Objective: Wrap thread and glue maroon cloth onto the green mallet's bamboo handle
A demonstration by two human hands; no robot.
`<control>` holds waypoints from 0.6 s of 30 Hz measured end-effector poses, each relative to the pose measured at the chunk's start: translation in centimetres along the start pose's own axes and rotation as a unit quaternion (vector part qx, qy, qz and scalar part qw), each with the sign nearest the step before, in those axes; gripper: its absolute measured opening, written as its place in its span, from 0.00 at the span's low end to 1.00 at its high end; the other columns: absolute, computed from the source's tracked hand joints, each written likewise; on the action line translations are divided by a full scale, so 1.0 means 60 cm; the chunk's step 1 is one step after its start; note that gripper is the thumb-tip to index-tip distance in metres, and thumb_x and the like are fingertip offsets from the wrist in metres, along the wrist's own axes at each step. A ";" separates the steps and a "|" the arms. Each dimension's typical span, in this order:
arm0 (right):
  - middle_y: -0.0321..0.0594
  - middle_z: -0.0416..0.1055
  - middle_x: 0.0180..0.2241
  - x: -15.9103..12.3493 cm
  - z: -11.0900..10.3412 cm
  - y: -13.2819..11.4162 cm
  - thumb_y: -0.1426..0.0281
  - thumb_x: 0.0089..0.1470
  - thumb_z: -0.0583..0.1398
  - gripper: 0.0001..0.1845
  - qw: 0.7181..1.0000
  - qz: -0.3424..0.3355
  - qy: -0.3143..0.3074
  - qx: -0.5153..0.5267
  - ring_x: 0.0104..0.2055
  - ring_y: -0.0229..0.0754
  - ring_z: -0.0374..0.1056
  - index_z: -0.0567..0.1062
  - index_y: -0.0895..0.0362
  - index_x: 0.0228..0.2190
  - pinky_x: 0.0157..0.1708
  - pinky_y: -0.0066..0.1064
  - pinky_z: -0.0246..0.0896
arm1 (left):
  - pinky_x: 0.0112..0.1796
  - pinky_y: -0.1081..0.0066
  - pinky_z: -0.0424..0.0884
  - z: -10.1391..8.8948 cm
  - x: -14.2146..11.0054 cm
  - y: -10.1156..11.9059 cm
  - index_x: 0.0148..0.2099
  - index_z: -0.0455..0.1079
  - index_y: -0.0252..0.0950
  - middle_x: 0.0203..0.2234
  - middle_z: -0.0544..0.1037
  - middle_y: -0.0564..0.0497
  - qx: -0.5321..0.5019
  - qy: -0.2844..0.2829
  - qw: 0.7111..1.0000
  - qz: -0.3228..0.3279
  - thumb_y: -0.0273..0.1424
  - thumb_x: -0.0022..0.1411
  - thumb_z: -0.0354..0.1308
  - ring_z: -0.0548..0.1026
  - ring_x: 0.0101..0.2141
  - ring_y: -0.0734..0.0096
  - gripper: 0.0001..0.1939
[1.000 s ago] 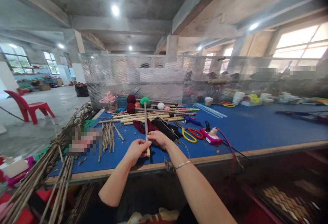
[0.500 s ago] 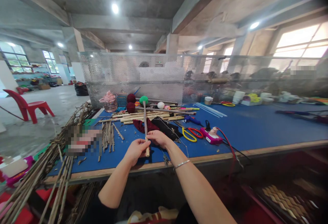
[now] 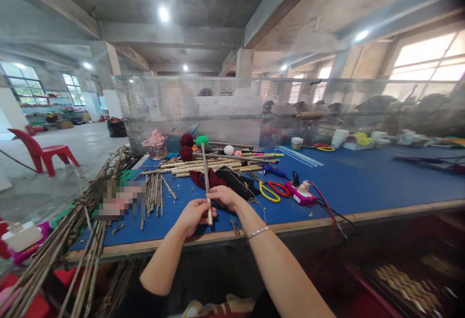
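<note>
Both my hands grip one thin bamboo stick (image 3: 205,172) that has a green yarn ball (image 3: 202,140) on its far end. My left hand (image 3: 194,214) is closed round the near end of the stick. My right hand (image 3: 224,196) pinches the stick just above the left one. The stick points away from me over the blue table (image 3: 363,182). A thin thread (image 3: 250,194) trails past my right wrist, which wears a silver bracelet (image 3: 257,233).
Dark red cloth (image 3: 205,178) and black cloth (image 3: 238,182) lie just beyond my hands. Scissors (image 3: 274,191) and a pink glue gun (image 3: 301,193) lie to the right. Bamboo sticks (image 3: 203,165), dark red yarn balls (image 3: 186,147) and a perforated screen (image 3: 225,109) stand behind. Long sticks (image 3: 72,230) pile up at left.
The stick's green tip has swung slightly left and away. My hands keep the same grip near the table's front edge.
</note>
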State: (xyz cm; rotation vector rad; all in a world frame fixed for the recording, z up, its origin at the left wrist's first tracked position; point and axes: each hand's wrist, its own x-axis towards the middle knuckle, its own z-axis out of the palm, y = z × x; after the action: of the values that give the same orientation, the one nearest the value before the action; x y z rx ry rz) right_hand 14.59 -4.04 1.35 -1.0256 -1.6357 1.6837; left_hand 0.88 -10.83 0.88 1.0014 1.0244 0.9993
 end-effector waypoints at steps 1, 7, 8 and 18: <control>0.22 0.50 0.09 0.000 0.000 0.001 0.63 0.39 0.64 0.16 1.000 -0.003 0.007 -0.001 0.10 0.24 0.39 0.62 0.59 0.19 0.11 0.23 0.28 | 0.24 0.75 0.68 0.001 0.002 -0.003 0.32 0.66 0.32 0.21 0.74 0.50 0.009 0.013 1.000 0.010 0.36 0.47 0.63 0.73 0.22 0.74 0.15; 0.22 0.50 0.10 0.000 -0.006 0.013 0.62 0.40 0.63 0.15 0.999 -0.026 -0.010 0.034 0.10 0.25 0.39 0.66 0.60 0.24 0.11 0.23 0.27 | 0.23 0.76 0.67 -0.001 0.005 -0.008 0.31 0.65 0.32 0.21 0.74 0.52 -0.018 0.019 0.999 0.021 0.34 0.44 0.65 0.71 0.21 0.77 0.15; 0.22 0.51 0.10 -0.001 -0.007 0.013 0.62 0.40 0.63 0.15 0.999 -0.026 -0.022 0.041 0.10 0.24 0.38 0.67 0.60 0.25 0.11 0.23 0.27 | 0.23 0.77 0.68 -0.002 0.003 -0.005 0.32 0.66 0.31 0.23 0.75 0.51 -0.028 0.009 0.999 0.015 0.33 0.46 0.65 0.72 0.22 0.76 0.14; 0.22 0.51 0.10 0.002 -0.004 0.012 0.63 0.40 0.63 0.15 0.999 -0.026 0.002 0.019 0.10 0.24 0.38 0.64 0.60 0.21 0.11 0.24 0.27 | 0.21 0.78 0.66 -0.003 0.002 -0.004 0.31 0.65 0.31 0.20 0.74 0.51 -0.006 0.004 1.000 0.009 0.36 0.48 0.63 0.72 0.20 0.76 0.14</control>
State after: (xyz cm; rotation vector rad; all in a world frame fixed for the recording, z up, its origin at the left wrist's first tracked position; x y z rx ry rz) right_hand 14.77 -3.86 0.64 -0.9583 -1.6084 1.6712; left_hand 0.77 -10.75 0.62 1.0000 1.0166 1.0244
